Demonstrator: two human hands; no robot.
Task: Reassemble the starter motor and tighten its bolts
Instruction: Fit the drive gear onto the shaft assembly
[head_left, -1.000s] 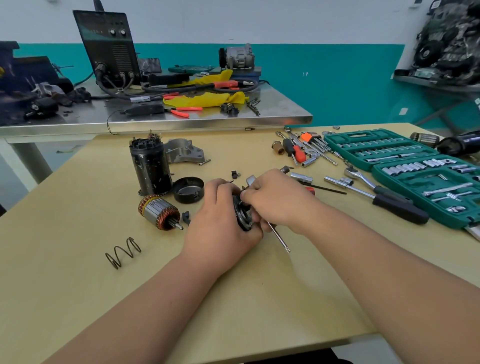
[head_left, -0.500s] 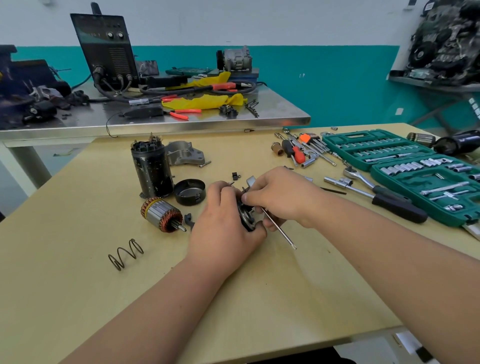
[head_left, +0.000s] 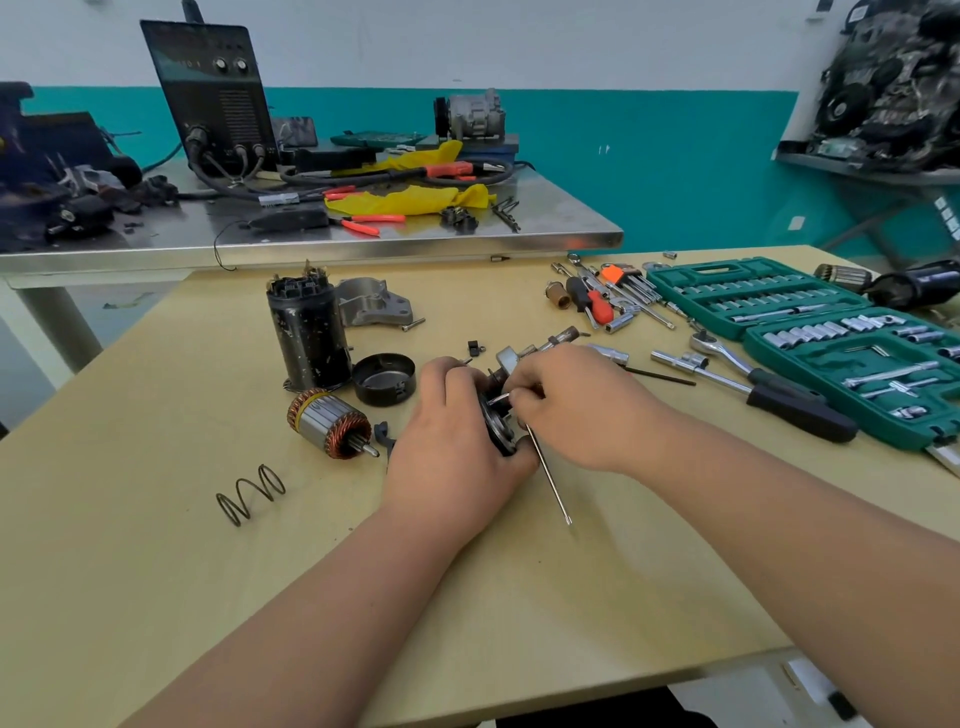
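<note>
With the left hand (head_left: 457, 441) curled round the dark round motor part (head_left: 496, 428) at the middle of the table (head_left: 156, 571), the right hand (head_left: 576, 410), pinching a small metal piece (head_left: 498, 399), should seat it squarely, unforced.

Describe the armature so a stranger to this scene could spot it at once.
On the tan table, find the tall black housing standing upright. Lying just in front of it is the armature: the only part with copper windings and a ribbed silver core, unlike the plain black cap beside it.
</note>
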